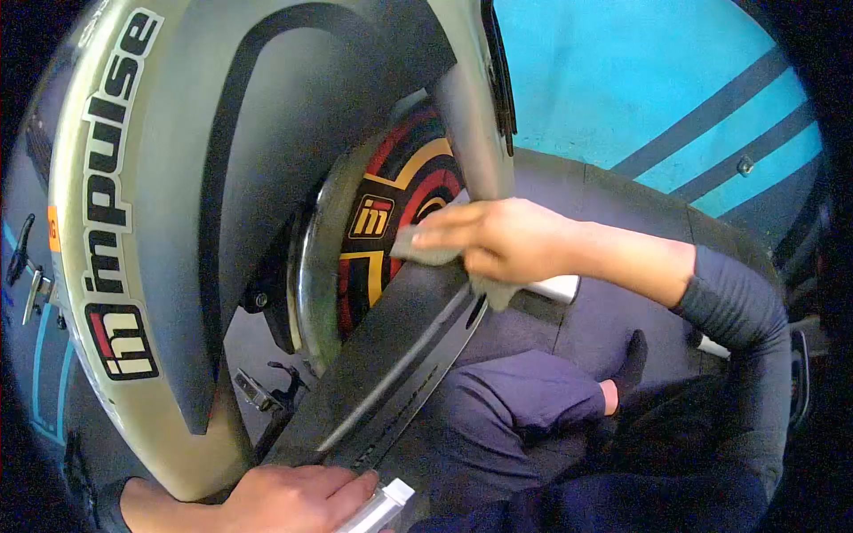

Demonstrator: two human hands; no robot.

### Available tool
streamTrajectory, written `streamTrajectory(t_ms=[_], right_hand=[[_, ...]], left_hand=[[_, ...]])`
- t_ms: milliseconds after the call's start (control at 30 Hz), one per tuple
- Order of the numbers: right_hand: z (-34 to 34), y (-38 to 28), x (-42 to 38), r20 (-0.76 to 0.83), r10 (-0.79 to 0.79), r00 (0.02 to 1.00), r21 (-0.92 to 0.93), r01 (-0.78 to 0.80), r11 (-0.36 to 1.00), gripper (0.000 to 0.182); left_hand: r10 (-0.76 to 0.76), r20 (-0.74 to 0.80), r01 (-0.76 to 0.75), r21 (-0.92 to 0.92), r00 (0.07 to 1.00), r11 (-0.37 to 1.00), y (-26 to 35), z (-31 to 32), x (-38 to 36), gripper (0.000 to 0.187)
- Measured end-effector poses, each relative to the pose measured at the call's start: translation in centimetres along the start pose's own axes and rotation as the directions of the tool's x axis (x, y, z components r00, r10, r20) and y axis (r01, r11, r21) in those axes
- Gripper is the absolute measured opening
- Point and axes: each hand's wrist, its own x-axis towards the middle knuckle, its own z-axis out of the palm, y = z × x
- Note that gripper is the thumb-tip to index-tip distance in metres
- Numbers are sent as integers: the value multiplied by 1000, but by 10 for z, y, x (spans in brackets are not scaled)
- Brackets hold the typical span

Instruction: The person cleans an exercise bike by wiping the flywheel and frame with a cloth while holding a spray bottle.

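My right hand [515, 235] presses a folded grey cloth [431, 249] against the upper end of the dark lower frame beam [382, 346] of an exercise bike. Part of the cloth hangs below the palm. At the bottom of the view, my left hand [298, 496] lies over the near end of the beam, fingers together and stretched to the right. Its thumb is hidden. Close to those fingertips is a silvery bar with a pale end [384, 506]. The bike's large grey shroud [293, 133], lettered "impulse", rises on the left, beside the red, black and gold flywheel disc [369, 213].
A pale bar end [558, 289] shows behind my right hand. My bent leg [524, 400] in dark trousers is at the lower right. Pedals [258, 391] are near the beam and at far left. A blue wall [622, 80] with dark stripes stands behind the dark floor tiles [613, 231].
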Motion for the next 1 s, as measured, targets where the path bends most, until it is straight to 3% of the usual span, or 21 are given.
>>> streamTrajectory(t_ms=[100,167,233,300,333,467,533,667,700,767,800,833,900,933,1000], right_hand=[[15,-10,-5,-107,100,989,-115,-113,987,54],[23,-20,-2,-140,58,988,-86,-71,994,51],[23,-41,4,-137,-110,984,-26,107,994,51],[28,-70,4,-138,-172,975,-9,173,985,53],[43,-73,7,-243,-270,931,-35,270,962,45],[54,-64,8,-272,-341,900,-30,346,938,44],[54,-59,9,-281,-352,893,-19,362,932,42],[47,-60,14,-250,-371,894,-57,369,928,40],[45,-58,14,-251,-371,894,-59,368,928,40],[42,-54,15,-116,-385,915,-20,386,922,52],[39,-52,15,-109,-394,913,-12,395,919,52],[37,-51,15,-97,-400,911,-6,401,916,53],[35,-49,16,-72,-428,901,7,429,903,54],[35,-46,16,-59,-434,899,-9,435,901,57],[27,-42,16,-11,-414,910,-8,414,910,64]], left_hand=[[2,-16,-2,-6,1000,1000,0,1,1,35],[4,-8,-4,-1,1000,1000,-1,2,1,35],[37,-43,-37,2,998,999,-2,2,2,35],[-5,6,5,15,1000,1000,1,0,0,38],[-47,59,45,27,997,999,2,-2,0,41],[-12,184,-19,166,983,986,-4,-1,11,38],[-110,131,80,217,985,973,2,4,16,43],[-142,178,106,200,974,974,18,-4,23,39],[-84,244,53,130,966,990,19,-3,24,43],[138,88,-142,36,987,989,26,11,33,50],[249,-67,-252,-49,966,966,34,12,39,41],[298,103,-284,-131,949,950,28,12,51,51],[181,56,-126,-519,982,846,23,24,61,48],[157,89,-80,-562,984,823,17,29,68,44],[13,66,46,-807,998,589,13,46,76,51]])
